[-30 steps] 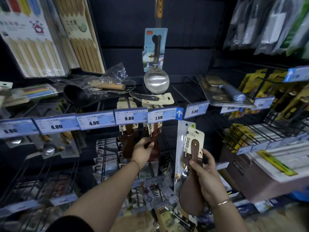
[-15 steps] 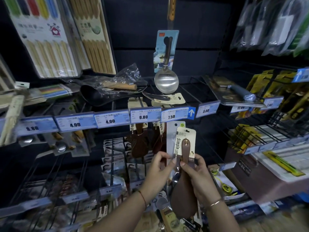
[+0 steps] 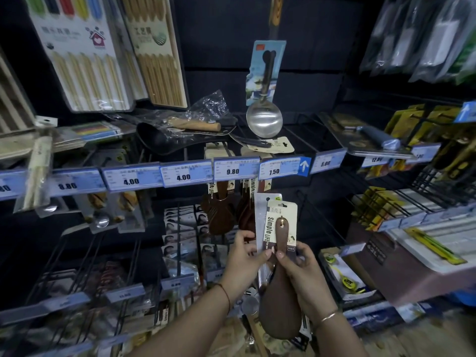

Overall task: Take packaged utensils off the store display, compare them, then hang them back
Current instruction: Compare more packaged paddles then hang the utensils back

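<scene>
held spoon (image 3: 279,307): dark brown wood, looking smooth and matt, sitting at 6 o'clock
backing card (image 3: 281,225): cream paper card, matt
ladle (image 3: 264,121): bare metal bowl, shining glossy at 12 o'clock
chopsticks pack (image 3: 85,60): pale wood under glossy clear plastic, hanging at 10 o'clock
price tags (image 3: 183,174): paper in glossy plastic sleeves
</scene>
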A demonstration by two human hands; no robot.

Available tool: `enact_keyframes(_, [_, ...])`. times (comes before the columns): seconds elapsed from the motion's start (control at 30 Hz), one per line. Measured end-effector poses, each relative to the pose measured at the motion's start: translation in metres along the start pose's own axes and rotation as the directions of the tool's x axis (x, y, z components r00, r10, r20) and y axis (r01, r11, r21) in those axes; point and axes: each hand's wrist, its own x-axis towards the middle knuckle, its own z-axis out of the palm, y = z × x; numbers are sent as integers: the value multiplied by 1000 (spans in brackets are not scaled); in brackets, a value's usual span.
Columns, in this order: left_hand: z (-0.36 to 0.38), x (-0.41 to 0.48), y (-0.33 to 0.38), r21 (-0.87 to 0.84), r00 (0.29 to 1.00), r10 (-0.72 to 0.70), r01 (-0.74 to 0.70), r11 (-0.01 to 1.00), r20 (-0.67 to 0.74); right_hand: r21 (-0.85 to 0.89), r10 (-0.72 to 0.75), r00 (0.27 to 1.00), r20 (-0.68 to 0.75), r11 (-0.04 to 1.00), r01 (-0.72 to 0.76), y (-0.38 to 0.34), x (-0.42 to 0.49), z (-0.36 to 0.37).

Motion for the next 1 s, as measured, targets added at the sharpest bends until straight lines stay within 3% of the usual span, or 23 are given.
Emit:
enact_keyframes(0.23, [-3, 1, -1, -144, 989, -149, 148, 978, 2, -206, -40, 995, -86, 978, 22, -3, -4, -1])
enact_keyframes(0.33, [-5, 2, 0, -150, 984, -171, 163, 975, -43, -170, -28, 997, -72, 985, 15, -2, -3, -3])
enact_keyframes(0.5, [-8, 2, 1, -56, 991, -136, 134, 989, -22, -113, 55, 997, 47, 992, -49, -4, -1, -4])
enact_keyframes(0.67, [-21, 1, 3, 207, 989, -132, 115, 972, 71, -40, 74, 997, -32, 996, -75, 1, -5, -7])
enact_keyframes(0.8, [-38, 1, 2, 167, 988, -120, 103, 981, 97, -39, 75, 992, -98, 996, -80, -2, -4, -7])
enact_keyframes(1.0, [-69, -1, 5, 113, 1000, 10, -11, 994, 9, -88, 62, 976, -209, 993, -82, 5, 3, -1])
